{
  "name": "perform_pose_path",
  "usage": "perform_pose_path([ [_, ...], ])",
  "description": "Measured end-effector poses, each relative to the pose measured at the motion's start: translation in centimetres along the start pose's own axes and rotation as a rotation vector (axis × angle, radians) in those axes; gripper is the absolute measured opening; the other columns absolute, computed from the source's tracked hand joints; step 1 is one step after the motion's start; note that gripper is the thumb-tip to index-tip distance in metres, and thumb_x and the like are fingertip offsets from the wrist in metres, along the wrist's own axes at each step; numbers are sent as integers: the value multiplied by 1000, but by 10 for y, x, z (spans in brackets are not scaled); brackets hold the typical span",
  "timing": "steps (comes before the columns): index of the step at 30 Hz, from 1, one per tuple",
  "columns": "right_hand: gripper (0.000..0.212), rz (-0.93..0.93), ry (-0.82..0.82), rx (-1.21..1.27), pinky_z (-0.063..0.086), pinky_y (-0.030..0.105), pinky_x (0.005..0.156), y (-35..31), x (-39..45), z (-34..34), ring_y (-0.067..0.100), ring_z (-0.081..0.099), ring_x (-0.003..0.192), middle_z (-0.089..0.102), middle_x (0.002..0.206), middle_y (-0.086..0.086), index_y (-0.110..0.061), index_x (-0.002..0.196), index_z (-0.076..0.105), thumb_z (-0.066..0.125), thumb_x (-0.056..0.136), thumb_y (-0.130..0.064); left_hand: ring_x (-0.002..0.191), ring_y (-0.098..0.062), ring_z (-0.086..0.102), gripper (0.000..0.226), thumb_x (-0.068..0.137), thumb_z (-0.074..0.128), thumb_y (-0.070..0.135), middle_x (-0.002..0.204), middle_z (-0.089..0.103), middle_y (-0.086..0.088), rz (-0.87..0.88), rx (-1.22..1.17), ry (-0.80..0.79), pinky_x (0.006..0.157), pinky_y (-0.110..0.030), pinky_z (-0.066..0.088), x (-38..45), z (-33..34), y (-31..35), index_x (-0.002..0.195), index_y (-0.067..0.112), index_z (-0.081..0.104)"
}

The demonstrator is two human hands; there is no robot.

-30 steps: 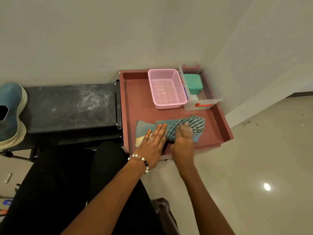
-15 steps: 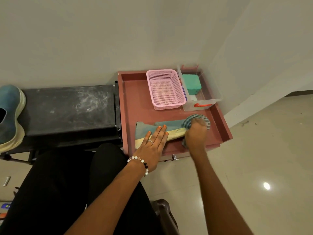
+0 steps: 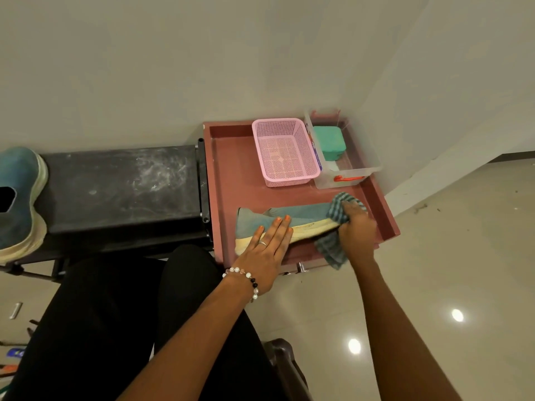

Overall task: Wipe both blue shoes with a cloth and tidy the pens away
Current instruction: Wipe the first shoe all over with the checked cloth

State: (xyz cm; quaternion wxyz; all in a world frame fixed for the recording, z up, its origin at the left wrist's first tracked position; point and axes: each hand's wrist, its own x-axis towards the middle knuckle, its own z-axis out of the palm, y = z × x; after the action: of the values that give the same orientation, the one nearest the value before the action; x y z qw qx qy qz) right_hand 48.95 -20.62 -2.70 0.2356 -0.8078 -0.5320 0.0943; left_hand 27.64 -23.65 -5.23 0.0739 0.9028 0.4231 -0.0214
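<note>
One soft, light blue shoe (image 3: 292, 219) lies pinned under the flat left hand (image 3: 267, 246) while right-hand fingers (image 3: 351, 215) clamp the limp cloth (image 3: 337, 211) against its toe.

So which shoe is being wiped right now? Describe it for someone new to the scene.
Find the reddish tray in the wall corner. The shoe lies along its near edge, under the left hand. Unlike the other shoe on the black bench, a checked cloth covers its toe.
</note>
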Motion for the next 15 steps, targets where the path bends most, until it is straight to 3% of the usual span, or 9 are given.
perform_pose_path([
  [2,48,129,-52,-15,44,39,96,-5,18,-1,40,55,109,62,118,23,-1,121,62,41,80,13,143,-30,-26,78,83,27,0,154,-30,-14,-12,-7,-16,116,-44,-11,0,-2,0,149,3,-16],
  [6,42,99,-72,-44,41,42,101,-23,3,18,41,45,124,59,120,27,8,108,64,37,75,5,143,-30,-26,81,82,28,-2,153,-32,-14,-19,-2,-27,116,-45,-11,1,-6,0,149,3,-17],
  [8,46,51,-19,-56,31,48,110,-28,-31,29,42,31,135,53,130,27,11,116,60,45,72,11,142,-30,-27,79,84,28,-2,151,-34,-13,9,0,-46,116,-46,-11,-1,-6,2,148,3,-19],
  [10,56,9,-9,-20,19,42,115,-32,-59,33,38,23,141,47,138,23,9,125,55,50,70,17,141,-29,-29,78,89,30,2,149,-37,-11,29,-2,-66,117,-46,-11,-3,-6,4,147,4,-22],
  [12,60,-30,-21,108,18,35,115,-36,-73,31,31,24,141,48,139,18,5,126,56,48,69,20,140,-28,-31,78,90,31,4,148,-38,-11,31,-7,-77,116,-45,-12,-4,-6,6,146,4,-24],
  [15,60,52,-75,389,37,24,105,-34,-74,4,22,49,125,60,126,13,0,117,64,41,68,24,139,-28,-33,81,89,35,0,149,-38,-11,23,-18,-125,116,-44,-13,-4,-10,5,146,4,-24],
])
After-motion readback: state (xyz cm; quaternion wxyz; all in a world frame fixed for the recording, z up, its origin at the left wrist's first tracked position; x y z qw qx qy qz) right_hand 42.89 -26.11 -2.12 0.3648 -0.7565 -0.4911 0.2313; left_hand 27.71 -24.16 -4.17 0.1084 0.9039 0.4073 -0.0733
